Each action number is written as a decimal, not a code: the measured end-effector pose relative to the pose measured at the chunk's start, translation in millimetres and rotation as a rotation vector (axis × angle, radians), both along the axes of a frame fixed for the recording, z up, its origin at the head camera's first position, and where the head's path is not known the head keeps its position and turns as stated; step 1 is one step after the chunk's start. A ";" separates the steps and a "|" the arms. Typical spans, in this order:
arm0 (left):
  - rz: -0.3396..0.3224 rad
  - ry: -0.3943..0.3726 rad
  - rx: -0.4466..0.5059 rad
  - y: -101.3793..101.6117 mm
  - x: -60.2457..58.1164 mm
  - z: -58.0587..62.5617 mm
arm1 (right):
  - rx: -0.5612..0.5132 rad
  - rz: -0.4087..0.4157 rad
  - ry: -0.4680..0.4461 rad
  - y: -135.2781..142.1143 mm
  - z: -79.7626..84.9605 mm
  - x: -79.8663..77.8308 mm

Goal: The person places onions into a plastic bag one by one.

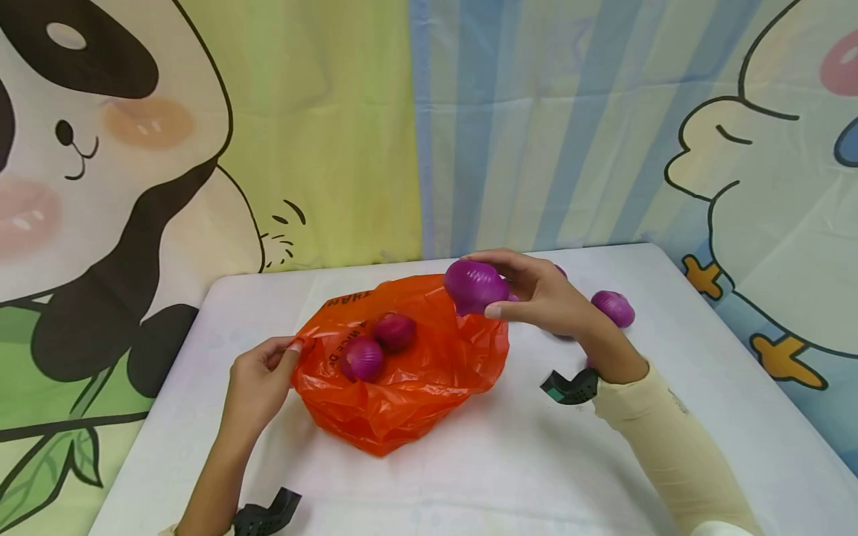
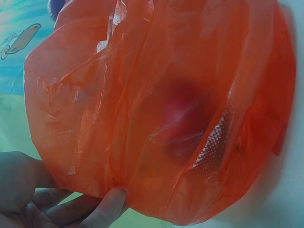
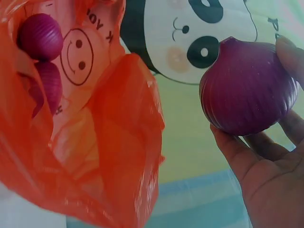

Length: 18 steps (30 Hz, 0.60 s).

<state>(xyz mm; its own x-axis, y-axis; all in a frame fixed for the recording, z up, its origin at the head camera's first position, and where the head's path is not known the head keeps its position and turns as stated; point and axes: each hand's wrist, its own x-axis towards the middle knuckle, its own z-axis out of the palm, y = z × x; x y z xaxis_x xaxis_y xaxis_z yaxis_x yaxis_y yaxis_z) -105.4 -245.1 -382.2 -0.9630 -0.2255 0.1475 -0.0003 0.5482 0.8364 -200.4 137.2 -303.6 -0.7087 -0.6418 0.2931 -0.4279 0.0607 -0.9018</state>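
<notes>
An orange-red plastic bag [image 1: 429,372] with dark printing lies spread open on the table. Two purple-red onions, a front onion [image 1: 365,359] and a rear onion [image 1: 395,331], sit inside it. My left hand [image 1: 261,383] pinches the bag's left edge between thumb and fingers. Above the bag's right side, my right hand [image 1: 546,294] grips a purple onion [image 1: 474,286], held in the air. In the right wrist view the held onion [image 3: 247,88] is apart from the bag, and a smiling face print shows inside the bag. Through the bag in the left wrist view, one round shape shows dimly.
Another onion [image 1: 613,308] lies on the white table [image 1: 509,461] at the right, beyond my right forearm. Parts of further purple onions show behind my right hand and wrist, mostly hidden. A cartoon-printed curtain [image 1: 348,134] hangs behind the table.
</notes>
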 end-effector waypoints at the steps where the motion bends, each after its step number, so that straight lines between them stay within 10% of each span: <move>1: -0.003 0.000 0.004 0.3 -0.4 0.0 | 0.007 0.020 -0.010 -4.1 1.4 -0.5; 18: 0.010 -0.029 0.005 0.2 0.8 0.9 | -0.056 0.399 0.023 -62.6 1.1 -25.9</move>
<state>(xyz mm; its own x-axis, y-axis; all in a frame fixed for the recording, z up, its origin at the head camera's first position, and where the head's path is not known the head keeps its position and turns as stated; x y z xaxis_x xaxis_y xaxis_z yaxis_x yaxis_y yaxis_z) -104.6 -244.9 -381.3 -0.9645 -0.2359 0.1184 -0.0301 0.5440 0.8386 -226.3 74.6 -302.5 -0.4000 -0.8477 0.3485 -0.4277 -0.1636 -0.8890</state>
